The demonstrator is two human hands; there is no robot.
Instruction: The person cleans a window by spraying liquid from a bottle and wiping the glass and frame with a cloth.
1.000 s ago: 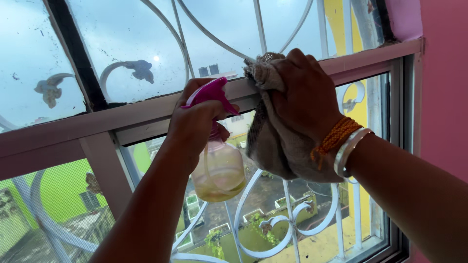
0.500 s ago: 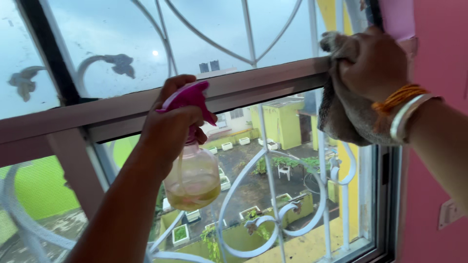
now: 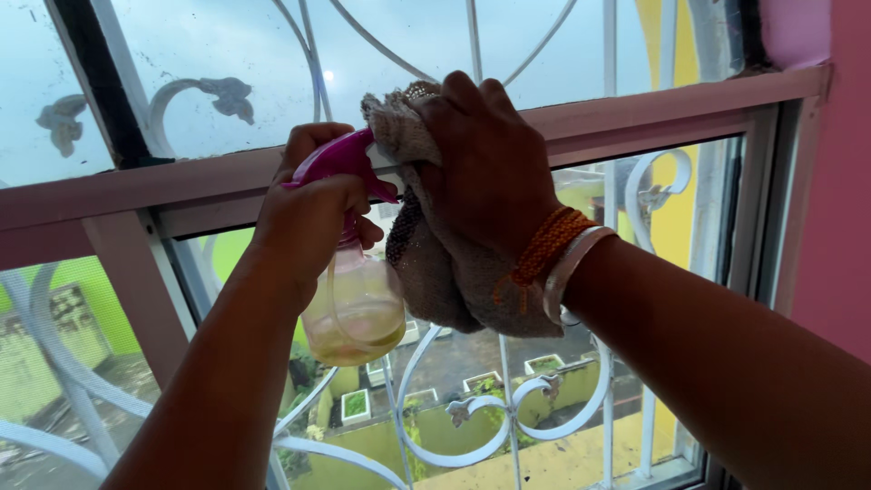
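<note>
Window cleaning, wiping step. The right hand [image 3: 490, 172] clutches a crumpled grey-brown cloth [image 3: 445, 272] against the pink wooden crossbar [image 3: 635, 109] of the window frame — palm pressing down. The left hand [image 3: 313, 213] grips a clear plastic spray bottle with a magenta trigger head [image 3: 354, 299], just beside the cloth. Next, judged — steady pressure along the bar.

No packages, labels, signs or screens show anywhere in this view of the window.
</note>
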